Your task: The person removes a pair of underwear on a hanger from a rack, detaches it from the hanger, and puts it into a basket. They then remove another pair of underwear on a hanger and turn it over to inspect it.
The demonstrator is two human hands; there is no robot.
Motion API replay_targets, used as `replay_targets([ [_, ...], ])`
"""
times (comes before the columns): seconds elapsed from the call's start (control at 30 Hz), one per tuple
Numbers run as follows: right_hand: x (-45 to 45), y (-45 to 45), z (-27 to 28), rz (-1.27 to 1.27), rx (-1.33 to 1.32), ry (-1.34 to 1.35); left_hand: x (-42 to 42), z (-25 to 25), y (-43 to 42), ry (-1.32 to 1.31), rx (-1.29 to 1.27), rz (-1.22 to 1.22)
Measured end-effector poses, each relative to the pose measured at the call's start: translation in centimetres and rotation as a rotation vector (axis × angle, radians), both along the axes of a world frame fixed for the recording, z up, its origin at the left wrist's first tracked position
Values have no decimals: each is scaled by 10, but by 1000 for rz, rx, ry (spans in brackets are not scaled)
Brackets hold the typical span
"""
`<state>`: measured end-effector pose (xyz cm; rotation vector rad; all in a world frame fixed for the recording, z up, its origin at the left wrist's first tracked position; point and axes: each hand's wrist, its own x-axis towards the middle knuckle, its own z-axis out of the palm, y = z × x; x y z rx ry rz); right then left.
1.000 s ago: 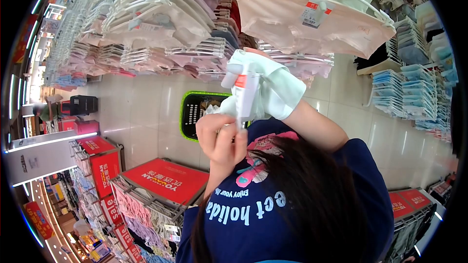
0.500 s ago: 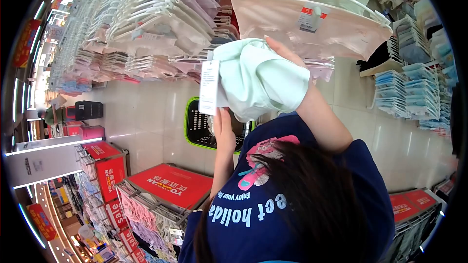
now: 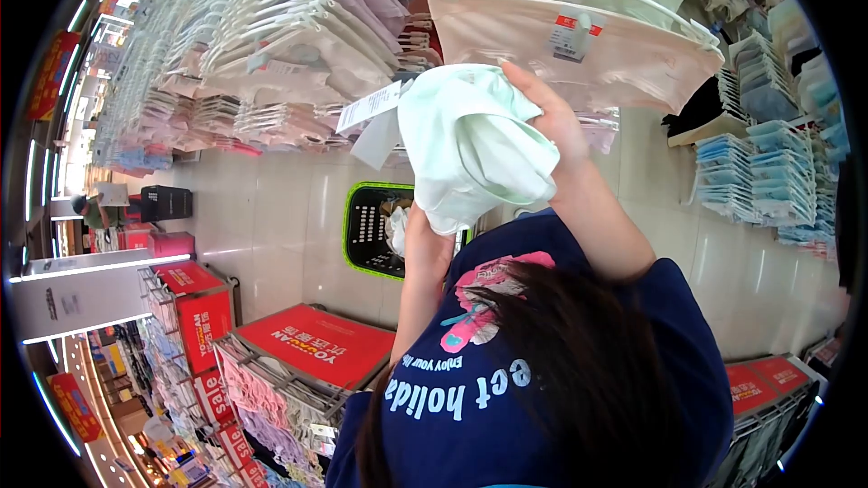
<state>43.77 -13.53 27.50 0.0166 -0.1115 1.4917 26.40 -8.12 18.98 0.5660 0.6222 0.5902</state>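
Here, in my head view, the mint-green garment [image 3: 470,149] sits bunched between both hands, its long axis unclear. My right hand [image 3: 565,131] holds its right side; my left hand [image 3: 429,248] touches its lower edge, hidden fingers leaving that grip uncertain.

Left of the garment [image 3: 475,149], a basket [image 3: 349,233] stands on the floor [image 3: 271,217] before hanging clothes [image 3: 298,81].

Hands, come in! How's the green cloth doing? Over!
Right hand holding green cloth. Left hand at its lower edge, fingertips hidden. Tags sticking out one side. Basket partly behind left hand, nothing seen in the way.
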Motion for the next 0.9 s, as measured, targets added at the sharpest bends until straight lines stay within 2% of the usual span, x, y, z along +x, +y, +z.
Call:
replay_targets([
  [0.07,-1,-1,0,-46,-25,6,-2,5,-4,-57,-106,20],
  [0.1,1,-2,-1,-64,-48,-15,-5,3,-3,-170,-147,-42],
  [0.2,3,-2,-4,-5,95,58,-6,11,-6,-212,-258,-49],
  [0.3,4,-3,-11,-39,51,40,-5,-8,-3,20,110,57],
  [0.4,0,-3,-12,-55,84,95,-9,8,-9,213,437,221],
  [0.43,-3,-3,-13,-57,102,118,-13,10,-11,215,519,252],
  [0.53,-12,-9,-26,-286,-79,-20,-23,21,-10,203,903,152],
  [0.57,-12,-8,-26,-239,-37,7,-21,28,-12,209,951,146],
  [0.63,-13,-6,-19,-146,45,60,-17,40,-8,216,1219,135],
  [0.7,-14,-6,-16,-134,43,60,-13,39,-16,238,1194,223],
  [0.8,-15,-7,-10,-120,23,58,-10,45,-6,316,1557,299],
  [0.9,-14,-7,-12,-66,38,71,-10,44,0,279,1595,480],
])
